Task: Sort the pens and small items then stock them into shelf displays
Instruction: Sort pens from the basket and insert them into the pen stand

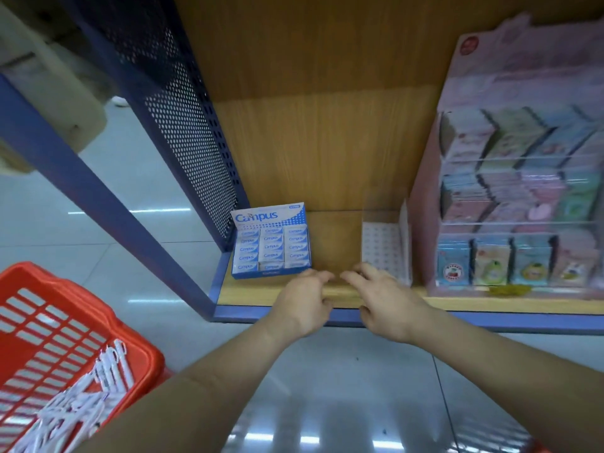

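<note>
Both hands are at the front lip of the wooden shelf (333,243), just right of the blue Campus box (270,243) of erasers. The left hand (302,300) is the one closer to that box, and the right hand (384,302) is a little further right of it. Their curled fingertips almost meet over the bare strip of board. Faint clear edges rise around that strip, which suggests a transparent holder. I cannot tell whether the fingers pinch its rim or only hover with nothing in them.

Further right of the Campus box is a white patterned pack (385,250) standing in clear plastic, and beyond that a pink display stand (506,223) of small cards.

The white pens (111,371) are not on the shelf. They lie loose in the red basket (65,282), well below and left of the Campus box, down by the grey floor (327,371). Their long axes slant from lower left to upper right, roughly towards the box.

The gap right of the Campus box looks like the slot being readied. From there the pens lie back and to the left, so the left hand has the shorter reach. It would probably close across the barrels and then turn them to suit the slot.
</note>
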